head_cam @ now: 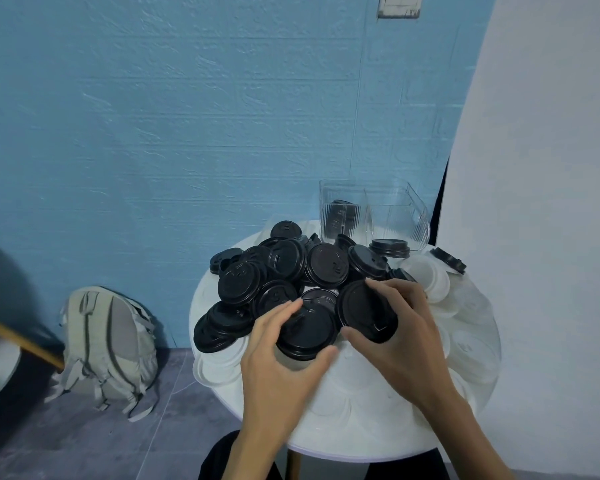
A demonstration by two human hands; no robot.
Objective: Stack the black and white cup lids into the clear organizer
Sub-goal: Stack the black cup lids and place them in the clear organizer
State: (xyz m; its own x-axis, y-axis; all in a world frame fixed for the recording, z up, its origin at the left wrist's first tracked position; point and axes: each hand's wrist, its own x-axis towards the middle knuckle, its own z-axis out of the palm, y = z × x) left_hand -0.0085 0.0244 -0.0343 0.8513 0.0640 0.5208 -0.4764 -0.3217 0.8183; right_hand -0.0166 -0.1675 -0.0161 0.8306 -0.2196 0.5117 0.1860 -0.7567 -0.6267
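Overall, a blue textured wall (153, 133) fills the background, meeting a white wall (551, 202) at right. Below it, a round white table (378, 441) carries the task's things. A grey backpack (108, 348) leans against the blue wall on the floor, left of the table and well apart from it.

On the table's far edge stands the clear organizer (374, 213), upright, with two ribbed compartments side by side; the left compartment holds a few black lids, while the contents of the right one cannot be made out. A heap of black lids (274, 271) covers the far-left part of the table top, between the organizer and the hands. White lids (430, 275) lie spread along the right side and near edge, hard to tell from the table surface.

The left hand (284, 355) curls round a short stack of black lids (309, 336), fingers on its far rim and thumb on its near rim. The right hand (402, 327) grips a single black lid (366, 311), tilted on edge, with fingertips over its top and thumb beneath. This lid sits just beside the stack, touching or nearly touching its right rim. Both hands are close together, near the table's centre.
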